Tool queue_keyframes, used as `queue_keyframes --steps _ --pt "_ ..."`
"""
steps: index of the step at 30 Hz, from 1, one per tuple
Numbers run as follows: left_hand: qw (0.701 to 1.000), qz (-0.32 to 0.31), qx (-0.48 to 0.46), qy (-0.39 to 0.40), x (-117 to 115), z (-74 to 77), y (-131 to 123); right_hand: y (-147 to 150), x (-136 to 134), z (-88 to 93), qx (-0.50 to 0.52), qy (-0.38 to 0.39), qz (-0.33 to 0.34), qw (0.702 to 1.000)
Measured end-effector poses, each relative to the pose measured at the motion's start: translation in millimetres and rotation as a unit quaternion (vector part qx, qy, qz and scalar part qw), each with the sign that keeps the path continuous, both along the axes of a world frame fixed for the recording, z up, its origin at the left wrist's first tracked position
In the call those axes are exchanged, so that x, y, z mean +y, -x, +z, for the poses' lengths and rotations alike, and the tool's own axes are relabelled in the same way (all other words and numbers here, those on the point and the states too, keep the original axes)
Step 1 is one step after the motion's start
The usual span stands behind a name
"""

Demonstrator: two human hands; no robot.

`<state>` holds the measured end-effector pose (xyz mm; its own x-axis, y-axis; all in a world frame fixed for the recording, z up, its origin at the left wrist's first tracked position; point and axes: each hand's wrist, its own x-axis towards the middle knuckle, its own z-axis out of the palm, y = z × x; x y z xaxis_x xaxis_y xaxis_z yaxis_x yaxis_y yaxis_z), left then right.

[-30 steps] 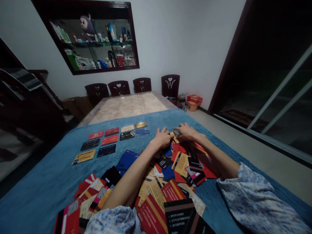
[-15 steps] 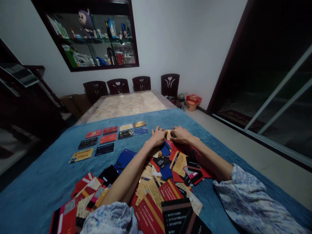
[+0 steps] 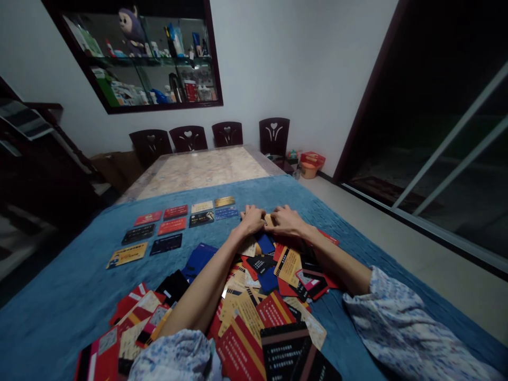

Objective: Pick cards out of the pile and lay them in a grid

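Observation:
At the far end of a loose heap of plastic cards (image 3: 246, 309), my two hands are close together with curled fingers. A small tan card (image 3: 269, 220) shows between them. My right hand (image 3: 289, 221) is closed on this card, and my left hand (image 3: 253, 219) grips its other side. The fingertips and most of the card are hidden behind the hands. Under my wrists lie red, black, blue and tan cards, several with printed text facing up. To the left, separate cards lie in rows, among them a black card (image 3: 201, 219) and a yellow card (image 3: 127, 255).
A blue cloth (image 3: 67, 296) covers the near part of the long table, with the patterned tabletop (image 3: 202, 168) beyond it. Dark chairs (image 3: 188, 138) stand along the far wall. An orange bucket (image 3: 309, 169) is on the floor at the right.
My hands have drawn closer together around the tan card, and less of it shows now. The whole view has shifted slightly. The rows of cards look the same.

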<state>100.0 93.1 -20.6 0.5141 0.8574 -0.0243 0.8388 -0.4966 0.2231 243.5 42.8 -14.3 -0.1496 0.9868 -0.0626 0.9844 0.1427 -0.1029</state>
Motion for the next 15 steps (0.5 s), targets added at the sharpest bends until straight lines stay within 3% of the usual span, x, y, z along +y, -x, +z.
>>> queue_keyframes --steps 6,15 --pt "0.999 0.013 -0.040 0.015 -5 8.7 1 -2 -1 1.9 0.017 0.013 0.007 1.000" --pt "0.994 -0.014 -0.108 0.018 -2 12.1 3 -19 4 12.4 0.071 0.033 0.042 0.996"
